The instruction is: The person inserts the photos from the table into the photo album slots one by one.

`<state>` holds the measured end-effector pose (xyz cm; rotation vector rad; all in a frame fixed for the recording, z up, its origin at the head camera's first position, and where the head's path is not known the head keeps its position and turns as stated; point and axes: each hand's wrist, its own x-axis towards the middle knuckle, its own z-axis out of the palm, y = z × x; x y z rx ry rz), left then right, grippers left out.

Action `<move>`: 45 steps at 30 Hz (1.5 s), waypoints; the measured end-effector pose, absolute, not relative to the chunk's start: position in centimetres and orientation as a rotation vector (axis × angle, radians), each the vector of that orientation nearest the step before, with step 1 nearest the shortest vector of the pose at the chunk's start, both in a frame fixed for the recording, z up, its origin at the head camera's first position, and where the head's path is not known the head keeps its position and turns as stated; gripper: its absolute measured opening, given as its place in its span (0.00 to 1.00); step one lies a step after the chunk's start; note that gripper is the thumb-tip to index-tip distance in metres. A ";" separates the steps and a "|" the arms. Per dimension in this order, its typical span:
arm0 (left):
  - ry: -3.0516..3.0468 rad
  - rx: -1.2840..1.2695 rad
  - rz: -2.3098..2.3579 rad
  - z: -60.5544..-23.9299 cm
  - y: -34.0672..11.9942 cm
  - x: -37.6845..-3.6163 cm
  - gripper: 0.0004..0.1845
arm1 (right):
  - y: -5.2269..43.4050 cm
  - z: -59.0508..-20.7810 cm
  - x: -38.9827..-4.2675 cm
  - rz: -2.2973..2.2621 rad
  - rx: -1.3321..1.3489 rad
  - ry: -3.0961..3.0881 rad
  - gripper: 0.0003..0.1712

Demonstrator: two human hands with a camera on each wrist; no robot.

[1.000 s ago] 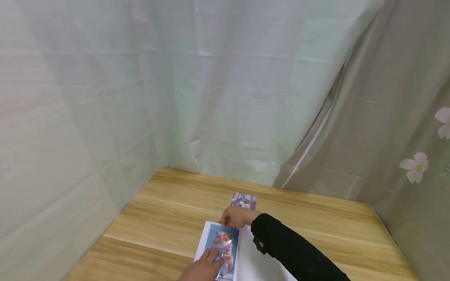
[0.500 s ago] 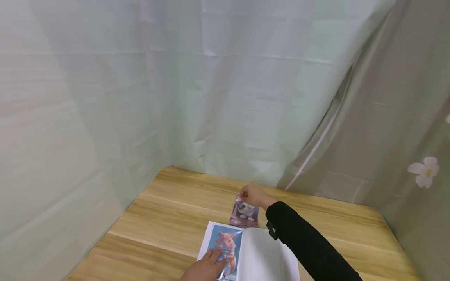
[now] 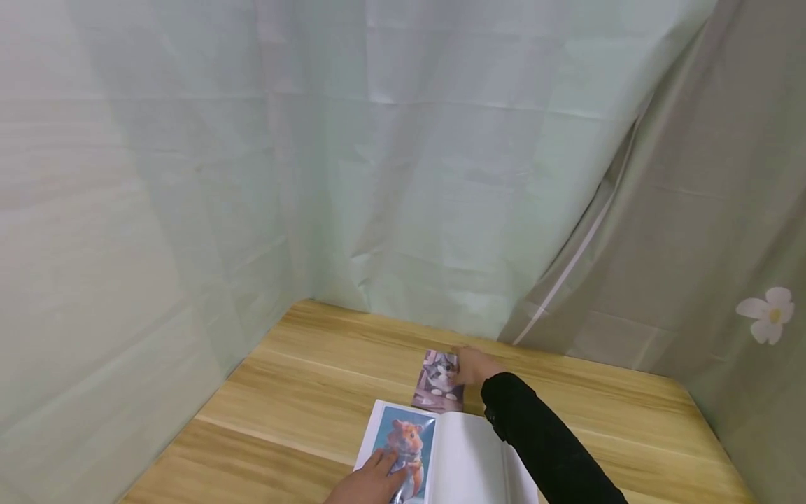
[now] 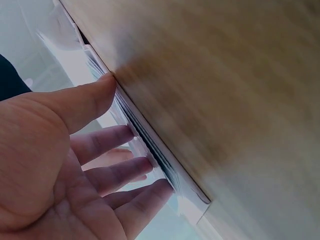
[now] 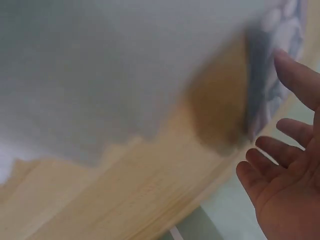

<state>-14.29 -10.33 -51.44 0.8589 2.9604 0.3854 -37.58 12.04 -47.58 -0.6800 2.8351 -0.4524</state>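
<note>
An open photo album (image 3: 469, 458) lies at the table's near edge; its left page shows a hamster photo (image 3: 406, 437). My left hand (image 3: 370, 481) rests flat on that page, fingers straight; in the left wrist view the left hand's fingers (image 4: 117, 172) lie along the album's stacked pages (image 4: 150, 147). Just beyond the album a loose cat photo (image 3: 437, 381) lies on the wood. My right hand (image 3: 474, 366), in a black sleeve, touches the photo's right edge. The right wrist view shows the right hand (image 5: 285, 170) with fingers spread beside the blurred cat photo (image 5: 275, 75).
The wooden table (image 3: 302, 378) is closed in by a pale green curtain (image 3: 378, 175) at the back and left. A grey-beige curtain (image 3: 724, 210) with a white flower print (image 3: 769, 315) hangs on the right.
My right hand left the album's top edge, reached out to the cat photo beyond it, then slid to the photo's right side. The left hand stayed on the hamster page.
</note>
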 end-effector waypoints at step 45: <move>3.018 0.935 0.192 -49.0 -6.1 -16.4 0.35 | 14.8 -43.8 -38.0 -0.963 -0.771 2.994 0.25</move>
